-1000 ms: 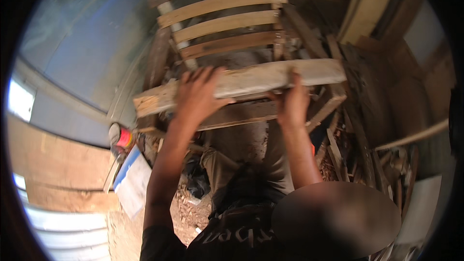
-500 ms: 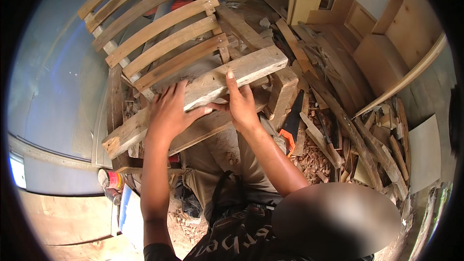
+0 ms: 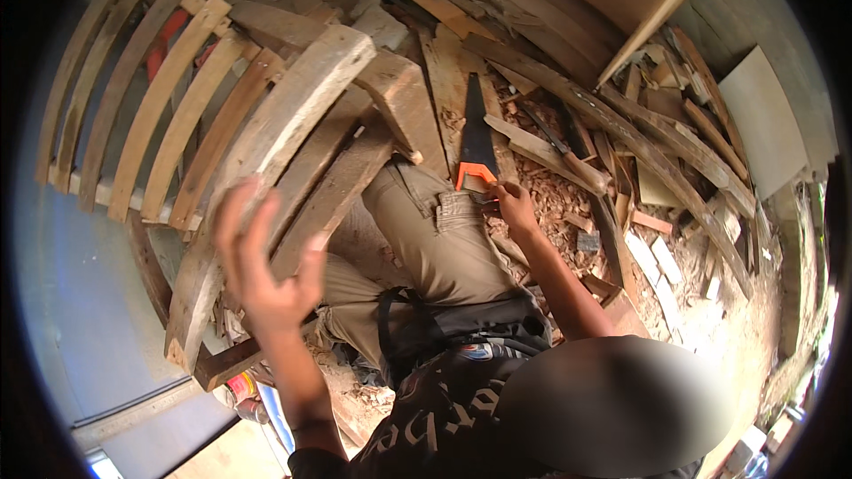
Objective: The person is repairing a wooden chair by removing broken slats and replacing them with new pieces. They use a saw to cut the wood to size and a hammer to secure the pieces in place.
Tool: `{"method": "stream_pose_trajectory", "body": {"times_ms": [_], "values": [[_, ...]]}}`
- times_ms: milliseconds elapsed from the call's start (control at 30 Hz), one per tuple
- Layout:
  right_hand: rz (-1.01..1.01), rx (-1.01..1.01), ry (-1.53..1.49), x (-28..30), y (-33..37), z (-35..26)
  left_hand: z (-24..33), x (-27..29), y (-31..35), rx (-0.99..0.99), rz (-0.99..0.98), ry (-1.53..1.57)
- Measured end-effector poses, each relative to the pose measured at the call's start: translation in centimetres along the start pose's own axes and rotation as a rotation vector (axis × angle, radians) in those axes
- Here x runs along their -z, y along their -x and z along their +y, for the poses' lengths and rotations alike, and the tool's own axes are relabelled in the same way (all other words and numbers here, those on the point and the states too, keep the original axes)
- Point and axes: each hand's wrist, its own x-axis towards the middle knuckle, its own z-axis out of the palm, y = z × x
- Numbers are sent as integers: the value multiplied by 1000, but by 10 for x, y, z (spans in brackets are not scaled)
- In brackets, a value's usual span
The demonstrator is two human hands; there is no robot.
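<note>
A thick, weathered wooden beam (image 3: 302, 93) lies slantwise on a rough wooden frame (image 3: 333, 191) in front of me. My left hand (image 3: 271, 279) is over the beam's near part, fingers spread and blurred by motion; whether it touches the wood I cannot tell. To the right, a handsaw (image 3: 477, 129) with a black blade and an orange handle stands beside my right knee, blade pointing away. My right hand (image 3: 515, 208) is closed at the handle's near end, its fingertips partly hidden.
A slatted wooden panel (image 3: 164, 106) stands at the far left, by a blue-grey surface (image 3: 84, 275). Long scrap boards (image 3: 612, 115), a chisel-like tool (image 3: 568, 151) and wood chips (image 3: 559, 213) cover the floor at right. A small red-labelled container (image 3: 238, 386) sits at lower left.
My right hand has left the beam and moved right to the saw's handle. The left hand has lifted its grip and opened. The view has turned to the right.
</note>
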Motion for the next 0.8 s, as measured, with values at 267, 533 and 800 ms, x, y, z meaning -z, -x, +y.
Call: {"method": "stream_pose_trajectory", "body": {"times_ms": [267,533,800], "values": [[171,374,647,25,-67,83,10,-38,-31,-16,120,178],[-153,790,1279,12,-132,150,-47,-29,-72,415,115,-134],[88,833,955,7,-115,123,-45,-24,-80,735,-467,-205]]}}
